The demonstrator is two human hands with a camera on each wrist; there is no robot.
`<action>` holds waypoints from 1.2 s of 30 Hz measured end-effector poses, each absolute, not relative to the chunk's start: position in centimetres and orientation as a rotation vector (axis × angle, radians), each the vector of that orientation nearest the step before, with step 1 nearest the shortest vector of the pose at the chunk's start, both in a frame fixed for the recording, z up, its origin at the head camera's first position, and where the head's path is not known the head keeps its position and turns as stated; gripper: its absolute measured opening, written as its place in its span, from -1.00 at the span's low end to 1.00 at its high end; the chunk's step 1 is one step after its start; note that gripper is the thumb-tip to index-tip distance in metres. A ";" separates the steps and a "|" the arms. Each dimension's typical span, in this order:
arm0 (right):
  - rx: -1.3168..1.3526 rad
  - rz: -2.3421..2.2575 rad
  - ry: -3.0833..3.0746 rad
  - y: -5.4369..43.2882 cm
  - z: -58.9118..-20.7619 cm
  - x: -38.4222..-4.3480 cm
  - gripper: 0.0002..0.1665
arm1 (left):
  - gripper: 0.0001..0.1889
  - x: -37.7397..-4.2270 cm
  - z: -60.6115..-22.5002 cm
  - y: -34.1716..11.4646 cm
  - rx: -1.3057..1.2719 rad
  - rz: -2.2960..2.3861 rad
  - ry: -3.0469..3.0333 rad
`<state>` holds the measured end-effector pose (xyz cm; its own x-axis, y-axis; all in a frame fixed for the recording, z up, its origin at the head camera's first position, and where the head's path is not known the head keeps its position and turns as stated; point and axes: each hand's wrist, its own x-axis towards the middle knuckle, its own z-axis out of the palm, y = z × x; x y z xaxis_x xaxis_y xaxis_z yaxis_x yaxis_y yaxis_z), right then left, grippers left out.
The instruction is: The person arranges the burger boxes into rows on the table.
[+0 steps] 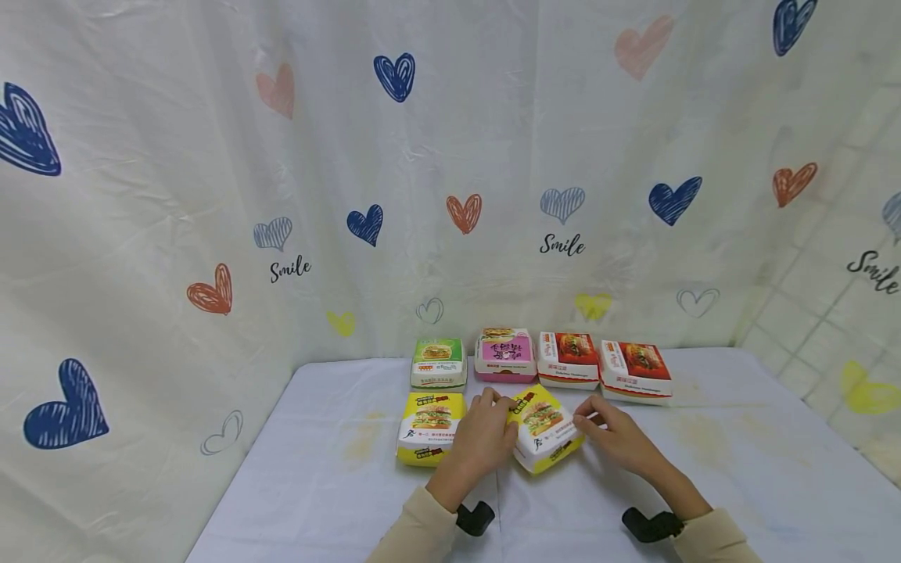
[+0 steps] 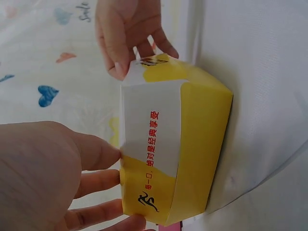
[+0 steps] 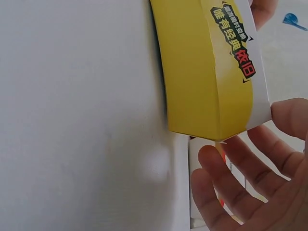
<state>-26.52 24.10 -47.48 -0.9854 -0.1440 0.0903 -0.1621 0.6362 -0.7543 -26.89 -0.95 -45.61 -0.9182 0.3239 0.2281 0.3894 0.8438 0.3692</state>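
A yellow and white burger box [image 1: 545,428] sits turned at an angle between the two hands, low over the white table. My left hand [image 1: 484,434] holds its left side, thumb and fingertips at the edge. On the opposite side, my right hand [image 1: 619,442] pinches a corner, with the thumb by the top edge and the other fingers spread beside and below it in the right wrist view. The left wrist view shows the box's side [image 2: 149,130] with red lettering. Whether its base touches the cloth, I cannot tell. A matching yellow burger box [image 1: 428,422] lies left of my left hand.
Behind stand a green and white box [image 1: 438,363], a pink box [image 1: 504,356] and two red and white boxes, one [image 1: 568,360] beside the other [image 1: 636,371]. A white cloth covers the table [image 1: 303,477]. A heart-print curtain [image 1: 493,156] hangs behind.
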 end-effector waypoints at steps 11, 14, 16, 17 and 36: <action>0.370 1.305 -2.833 24.1 -47.5 -26.7 -0.66 | -0.44 -26.8 -45.4 -1.1 -0.555 -0.687 -2.919; 0.365 1.339 -2.851 24.0 -47.5 -26.6 -0.61 | -0.39 -26.9 -45.4 -1.2 -0.561 -0.684 -2.937; 0.362 1.368 -2.861 23.9 -47.3 -26.5 -0.57 | -0.36 -26.9 -45.5 -1.2 -0.569 -0.681 -2.948; 0.358 1.380 -2.867 23.8 -47.3 -26.4 -0.55 | -0.35 -27.0 -45.5 -1.3 -0.574 -0.677 -2.953; 0.362 1.447 -2.952 24.0 -47.6 -26.5 -0.19 | -0.40 -27.1 -45.4 -1.6 -0.626 -0.715 -2.977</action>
<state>-26.48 23.96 -47.58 -0.9625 -0.2663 -0.0520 -0.1221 0.5960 -0.7936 -27.08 -1.62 -45.40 -0.9197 0.3778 0.1071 0.3853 0.8152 0.4325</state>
